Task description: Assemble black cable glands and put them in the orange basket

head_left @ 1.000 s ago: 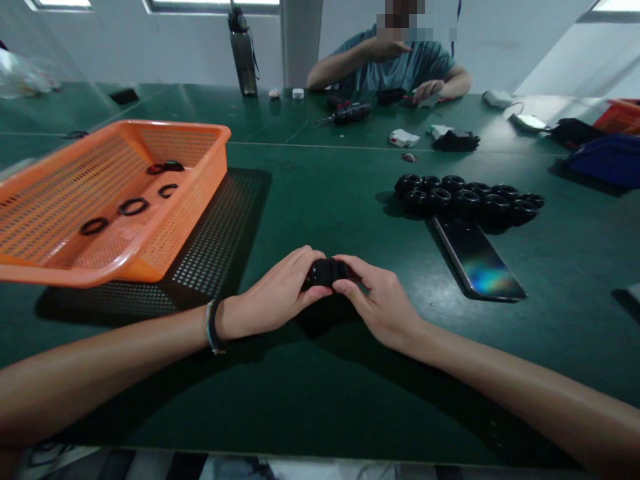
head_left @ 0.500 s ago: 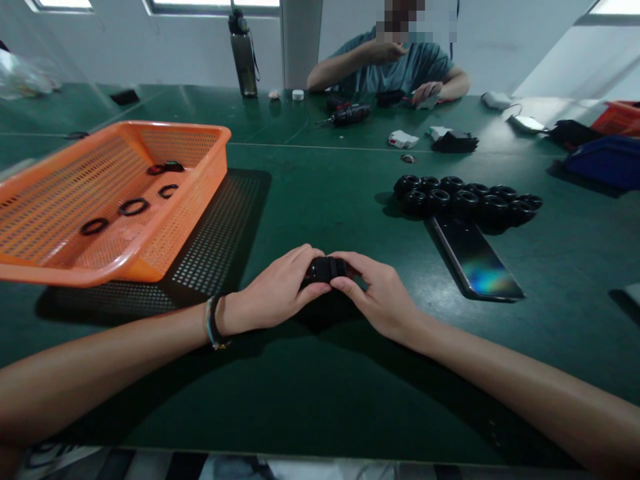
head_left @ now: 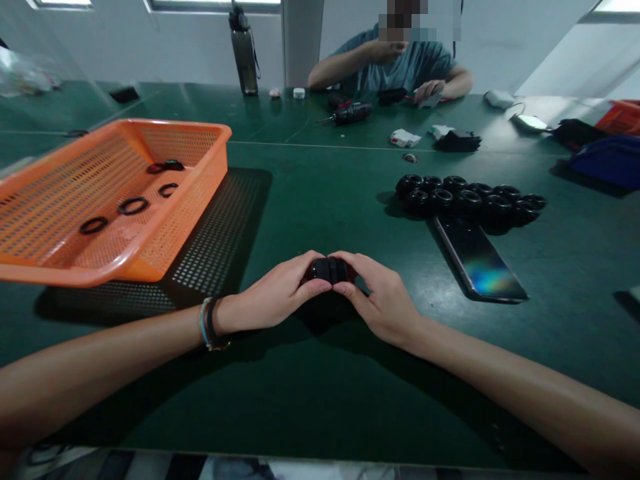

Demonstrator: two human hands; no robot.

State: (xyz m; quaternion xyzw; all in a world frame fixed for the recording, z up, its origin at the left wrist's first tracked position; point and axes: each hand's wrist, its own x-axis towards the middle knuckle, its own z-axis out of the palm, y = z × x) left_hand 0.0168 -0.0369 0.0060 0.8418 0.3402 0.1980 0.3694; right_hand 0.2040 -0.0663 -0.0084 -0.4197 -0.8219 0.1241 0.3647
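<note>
Both of my hands meet at the middle of the green table [head_left: 320,387] around a small black round part [head_left: 329,268]. My left hand [head_left: 273,297] grips its left end with curled fingers, a band on that wrist. My right hand [head_left: 377,297] pinches its right end, the two thumbs almost touching below it. Several similar black round parts [head_left: 467,199] lie in a cluster to the right, further back. An orange mesh basket [head_left: 165,237] at the left holds a few black rings [head_left: 133,205].
A dark phone [head_left: 477,257] lies flat just in front of the cluster. Across the table a person in a grey-blue shirt [head_left: 400,63] sits with tools and small parts before them. A water bottle [head_left: 245,50] stands at the back. Blue and orange bins [head_left: 607,157] sit at the far right.
My hands have closed in a little tighter round the black part, thumbs drawing nearer together. Nothing else on the table has moved.
</note>
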